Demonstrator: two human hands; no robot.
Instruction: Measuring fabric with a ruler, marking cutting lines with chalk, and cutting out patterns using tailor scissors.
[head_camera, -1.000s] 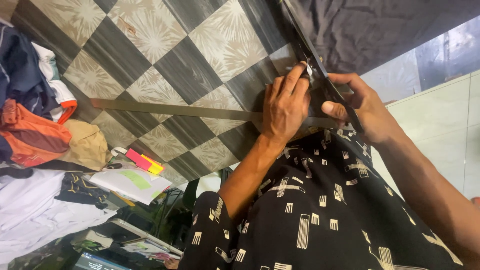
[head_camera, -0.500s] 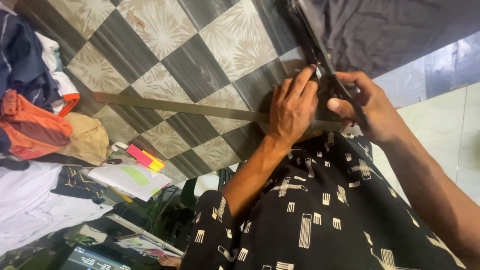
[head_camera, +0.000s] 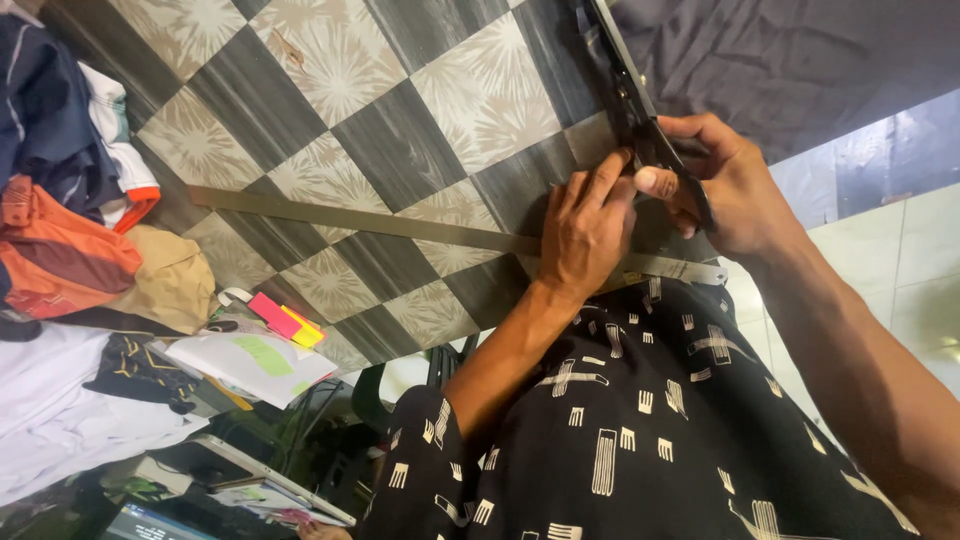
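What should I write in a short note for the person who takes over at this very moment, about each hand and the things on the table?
Left hand: flat, fingers pressing the dark cloth at the table edge.
Right hand: closed around the black handles of the scissors, blades pointing along the cloth edge.
Long metal ruler: lies across the checkered table top, its end under the left hand.
Done: scissors are at the cloth; how far the cut reaches cannot be seen.
Left: cannot tell.
Clothes pile and papers lie at the side.
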